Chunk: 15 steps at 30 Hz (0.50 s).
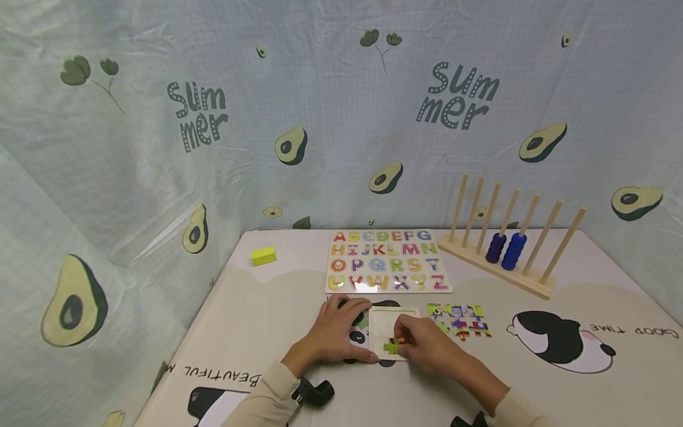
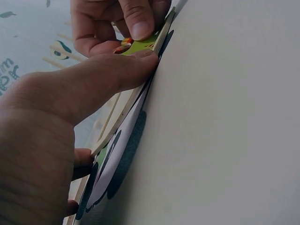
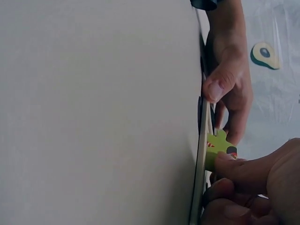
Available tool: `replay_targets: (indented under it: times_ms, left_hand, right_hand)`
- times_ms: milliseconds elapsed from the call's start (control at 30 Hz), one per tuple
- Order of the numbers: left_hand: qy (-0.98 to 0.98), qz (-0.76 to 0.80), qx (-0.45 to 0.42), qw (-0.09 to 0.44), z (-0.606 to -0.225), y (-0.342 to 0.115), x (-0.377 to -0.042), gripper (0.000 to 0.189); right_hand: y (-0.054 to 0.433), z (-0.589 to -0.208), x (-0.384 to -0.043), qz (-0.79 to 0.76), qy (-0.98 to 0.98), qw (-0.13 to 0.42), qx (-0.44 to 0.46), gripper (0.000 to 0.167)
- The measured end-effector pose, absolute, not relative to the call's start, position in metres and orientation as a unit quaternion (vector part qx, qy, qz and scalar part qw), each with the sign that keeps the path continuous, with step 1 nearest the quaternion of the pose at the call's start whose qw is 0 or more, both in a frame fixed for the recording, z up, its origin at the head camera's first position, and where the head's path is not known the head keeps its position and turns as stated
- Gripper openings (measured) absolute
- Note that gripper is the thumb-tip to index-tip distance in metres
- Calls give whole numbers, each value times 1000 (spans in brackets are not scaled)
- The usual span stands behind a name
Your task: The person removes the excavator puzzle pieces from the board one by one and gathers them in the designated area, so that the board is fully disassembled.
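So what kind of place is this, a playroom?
Probably a tabletop play corner: a colourful wooden alphabet puzzle board, a wooden peg rack with blue rings, and avocado-print plastic sheeting as walls.

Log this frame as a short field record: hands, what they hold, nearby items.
left hand: rests on the left edge of the puzzle tray, thumb on its near edge
right hand: pinches a green puzzle piece at the tray's near edge
loose puzzle pieces: on the table, right of the tray
alphabet board: behind the tray, letters in place
peg rack: back right, two stacks of blue rings
yellow block: back left
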State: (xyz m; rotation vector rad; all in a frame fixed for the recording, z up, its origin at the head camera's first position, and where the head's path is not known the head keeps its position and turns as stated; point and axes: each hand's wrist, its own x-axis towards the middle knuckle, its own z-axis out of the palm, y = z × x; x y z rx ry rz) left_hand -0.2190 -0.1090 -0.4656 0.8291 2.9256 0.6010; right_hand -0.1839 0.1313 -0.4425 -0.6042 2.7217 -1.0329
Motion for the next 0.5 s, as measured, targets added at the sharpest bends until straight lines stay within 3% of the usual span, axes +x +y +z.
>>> replay_targets:
  times_ms: [500]
  left_hand:
    - [943, 192, 270, 23, -465, -109, -219, 102]
  right_hand:
    - [165, -429, -183, -405, 892, 65, -191, 10]
